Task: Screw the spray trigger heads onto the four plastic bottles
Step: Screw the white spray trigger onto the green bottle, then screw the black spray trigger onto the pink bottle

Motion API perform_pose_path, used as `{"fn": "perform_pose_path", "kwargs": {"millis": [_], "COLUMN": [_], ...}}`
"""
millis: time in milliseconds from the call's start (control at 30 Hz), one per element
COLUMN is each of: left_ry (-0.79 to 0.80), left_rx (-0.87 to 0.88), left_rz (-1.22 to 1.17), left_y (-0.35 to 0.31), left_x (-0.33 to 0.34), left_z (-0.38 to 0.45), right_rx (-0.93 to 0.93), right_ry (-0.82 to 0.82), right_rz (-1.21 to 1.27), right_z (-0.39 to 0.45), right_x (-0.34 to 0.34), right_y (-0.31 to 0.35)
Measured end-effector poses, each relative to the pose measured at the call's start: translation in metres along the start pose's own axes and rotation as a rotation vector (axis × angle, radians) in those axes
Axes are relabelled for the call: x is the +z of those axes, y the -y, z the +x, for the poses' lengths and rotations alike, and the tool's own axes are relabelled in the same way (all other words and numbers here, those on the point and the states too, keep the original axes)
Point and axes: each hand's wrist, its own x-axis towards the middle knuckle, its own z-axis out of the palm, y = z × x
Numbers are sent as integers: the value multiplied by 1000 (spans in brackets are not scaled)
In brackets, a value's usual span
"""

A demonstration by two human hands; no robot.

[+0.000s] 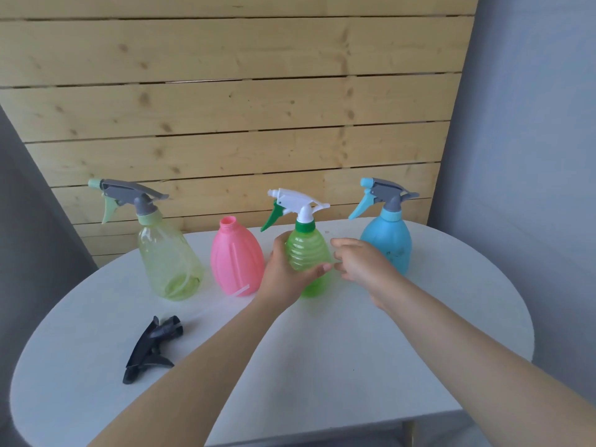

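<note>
green bottle upright, nozzle pointing left, left hand gripping it

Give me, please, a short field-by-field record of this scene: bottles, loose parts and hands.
capped bottles: yellow bottle, green bottle, blue bottle
uncapped bottle: pink bottle, neck open
loose head: black trigger head, lying on the table with its clear tube towards the pink bottle
left hand: grips the green bottle
right hand: beside the green bottle, fingers loose, holding nothing
backdrop: wooden slats
</note>
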Motion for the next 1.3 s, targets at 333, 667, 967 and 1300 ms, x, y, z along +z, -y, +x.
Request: {"fn": "perform_pose_path", "kwargs": {"millis": [333,667,967,1300], "left_ry": [54,-61,-236,-56], "left_rx": [-75,-67,14,-370], "left_rz": [45,351,763,978], "left_y": [1,-7,-2,50], "left_x": [-2,-21,-102,-165], "left_z": [-2,-36,-73,-97], "right_rx": [10,-62,-215,-247], "right_ry": [24,38,287,427], "right_rz": [-44,-184,-207,-241], "right_z": [-8,-26,-47,-52], "right_x": [2,3,48,98], "right_y": [0,-8,-6,-2]}}
